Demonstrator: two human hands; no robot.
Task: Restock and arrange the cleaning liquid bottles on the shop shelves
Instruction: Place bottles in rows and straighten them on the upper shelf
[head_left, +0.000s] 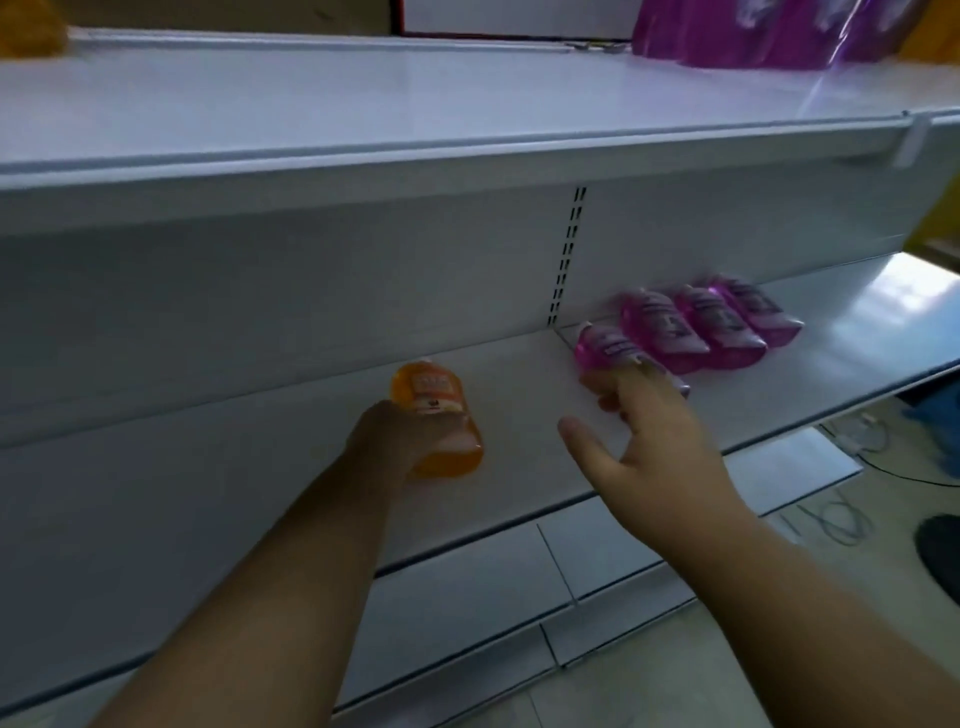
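Smooth white painted-metal shelf (519, 374), faintly glossy, mid-frame. Orange bottle (436, 415) is translucent glossy plastic with a paper-like label; pink bottles (711, 325), centre right, show the same shiny clear plastic.

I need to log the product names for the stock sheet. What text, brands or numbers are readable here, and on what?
None can be read.
Orange bottle in the left hand: white label, print too blurred.
Pink bottle under the right hand: label blurred.
Three pink bottles in a row on the shelf: dark print, unreadable.
Purple packs on the upper shelf: blurred.
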